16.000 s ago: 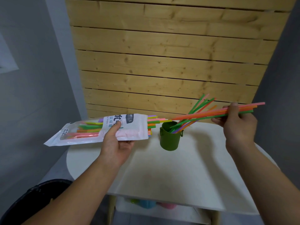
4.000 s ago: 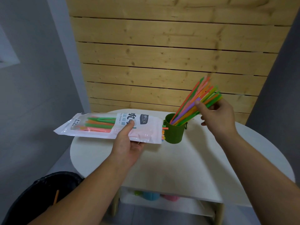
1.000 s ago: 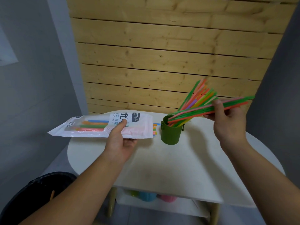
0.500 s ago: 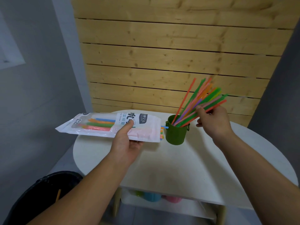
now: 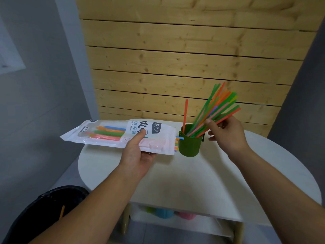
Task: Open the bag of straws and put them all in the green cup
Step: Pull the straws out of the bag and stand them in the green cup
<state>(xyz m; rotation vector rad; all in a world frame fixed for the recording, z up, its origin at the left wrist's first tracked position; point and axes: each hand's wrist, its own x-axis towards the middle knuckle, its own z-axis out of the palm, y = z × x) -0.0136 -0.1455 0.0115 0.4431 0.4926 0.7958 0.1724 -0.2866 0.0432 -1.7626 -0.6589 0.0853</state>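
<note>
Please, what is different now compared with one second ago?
The right hand tipped its bundle of coloured plastic straws from almost level to steeply leaning in the small green cup; its grip on them remains. One orange straw now stands apart, nearly upright. Unchanged: the left hand holds the white plastic straw bag level beside the cup on the round white table.

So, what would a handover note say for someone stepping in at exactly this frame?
Left hand grips the bag, held level, its open end beside the green cup on the table.
Right hand pinches a bunch of straws whose lower ends sit in the cup.
Done: bag opened, most straws in the cup, leaning right; one orange straw stands apart.
Left: release the bunch, then move the remaining straws from bag to cup.
</note>
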